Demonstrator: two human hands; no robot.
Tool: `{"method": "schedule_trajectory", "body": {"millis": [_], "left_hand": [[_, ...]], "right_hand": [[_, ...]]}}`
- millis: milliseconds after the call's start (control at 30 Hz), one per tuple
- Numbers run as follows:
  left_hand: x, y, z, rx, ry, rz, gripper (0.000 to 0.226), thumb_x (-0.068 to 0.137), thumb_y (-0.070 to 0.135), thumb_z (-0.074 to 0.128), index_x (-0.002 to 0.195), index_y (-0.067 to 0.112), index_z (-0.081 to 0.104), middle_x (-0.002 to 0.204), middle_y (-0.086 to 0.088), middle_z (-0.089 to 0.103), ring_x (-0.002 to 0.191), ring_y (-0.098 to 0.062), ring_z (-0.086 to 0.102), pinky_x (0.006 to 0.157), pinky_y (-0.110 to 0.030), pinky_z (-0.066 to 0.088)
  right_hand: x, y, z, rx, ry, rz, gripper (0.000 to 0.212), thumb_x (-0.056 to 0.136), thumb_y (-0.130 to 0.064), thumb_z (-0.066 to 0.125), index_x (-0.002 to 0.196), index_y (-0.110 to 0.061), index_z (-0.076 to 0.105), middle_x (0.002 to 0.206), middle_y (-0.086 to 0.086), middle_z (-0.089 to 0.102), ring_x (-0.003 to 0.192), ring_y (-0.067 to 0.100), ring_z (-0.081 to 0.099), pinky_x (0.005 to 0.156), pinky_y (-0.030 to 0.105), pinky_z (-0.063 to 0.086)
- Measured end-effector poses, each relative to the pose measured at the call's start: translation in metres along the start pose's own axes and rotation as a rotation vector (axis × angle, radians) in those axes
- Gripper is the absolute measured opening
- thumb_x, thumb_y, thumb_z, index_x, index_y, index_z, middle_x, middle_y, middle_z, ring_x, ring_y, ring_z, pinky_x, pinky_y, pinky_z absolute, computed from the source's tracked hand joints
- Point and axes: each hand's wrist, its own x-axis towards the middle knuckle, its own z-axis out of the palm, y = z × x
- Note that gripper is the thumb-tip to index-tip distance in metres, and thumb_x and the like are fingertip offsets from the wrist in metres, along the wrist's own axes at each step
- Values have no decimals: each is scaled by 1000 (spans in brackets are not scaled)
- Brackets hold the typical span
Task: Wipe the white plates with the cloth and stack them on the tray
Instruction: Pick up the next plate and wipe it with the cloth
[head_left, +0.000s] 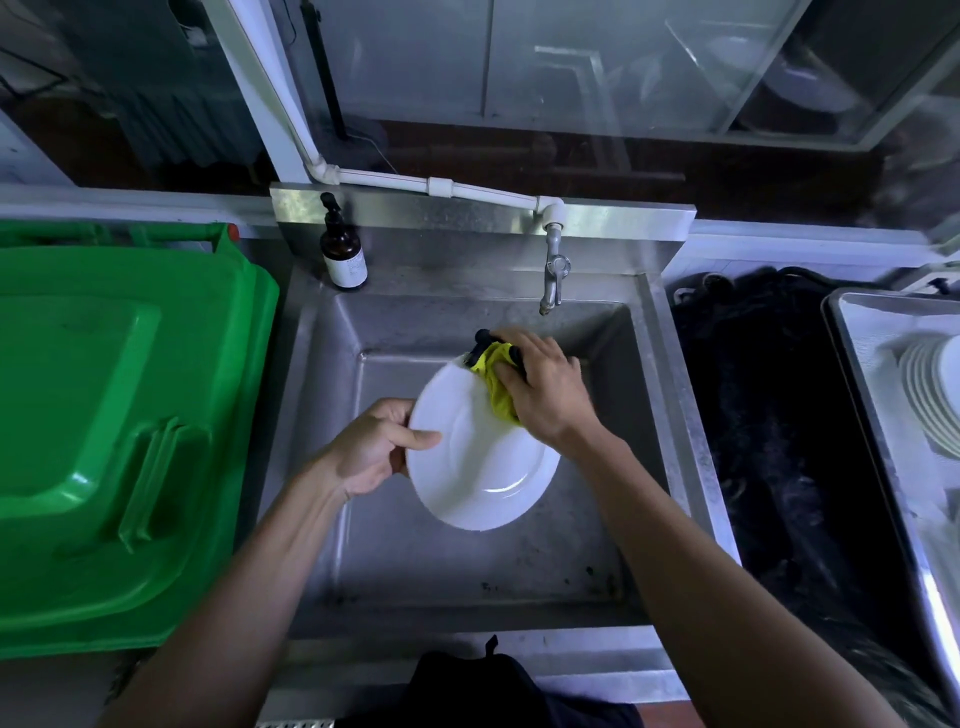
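A white plate (478, 457) is held tilted over the steel sink (519, 566). My left hand (371, 449) grips its left rim, thumb on the face. My right hand (545, 389) presses a yellow cloth (500, 384) with a black edge onto the plate's upper right part. At the far right a metal tray (878, 415) carries a stack of white plates (930, 400), partly cut off by the frame edge.
A green bin lid (124, 431) lies left of the sink. A brown pump bottle (343, 254) stands on the sink's back left corner. The tap (553, 275) hangs above my right hand. A black surface (779, 426) separates sink and tray.
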Motion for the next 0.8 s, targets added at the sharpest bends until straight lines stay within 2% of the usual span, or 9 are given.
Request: {"method": "schedule_trajectory", "body": {"millis": [167,300,367,467,533,667,800], "left_hand": [[6,-2,15,66,19,30,23,77,13,75,99,12,79,108,-19,75,95,-37,72,78,-46,57],[12,2,24,72,58,44,19,74,12,72,92,16,79,95,-10,75,85,-27,71,67,-36,55],[16,4,28,55,96,53,18,72,11,71,87,17,78,91,-9,74,83,-25,69,67,-35,53],[20,7,30,38,143,72,20,73,13,73,92,17,78,99,-13,76,89,-29,73,75,-44,56],[25,10,30,63,170,79,17,79,9,74,94,16,77,98,-12,77,87,-28,74,75,-45,58],[39,15,40,264,180,94,15,92,1,65,95,13,73,89,-1,78,80,-19,74,63,-33,58],[52,20,60,594,173,139,9,93,12,65,99,11,72,97,-4,77,89,-27,71,80,-41,54]], "right_hand": [[-5,-16,16,-108,42,-91,37,101,-33,52,138,-27,54,138,-11,56,129,19,40,95,43,32],[-13,-22,29,-76,123,-114,38,98,-30,56,135,-24,57,138,-11,56,129,20,43,92,43,34],[-17,-22,34,-62,145,-114,40,93,-22,58,134,-22,57,138,-9,56,125,22,44,89,44,37],[-23,-13,35,-19,162,-74,46,84,-8,59,129,-17,58,132,-3,58,117,26,47,87,47,43],[-28,-5,32,-19,154,-32,49,82,-3,59,129,-17,59,131,-3,59,115,28,50,88,48,44],[-37,17,18,-50,146,40,49,82,-3,59,129,-17,59,130,-2,60,110,29,53,86,46,45],[-56,43,-3,-110,127,112,48,88,-8,58,135,-18,57,132,0,59,115,28,51,87,45,44]]}}
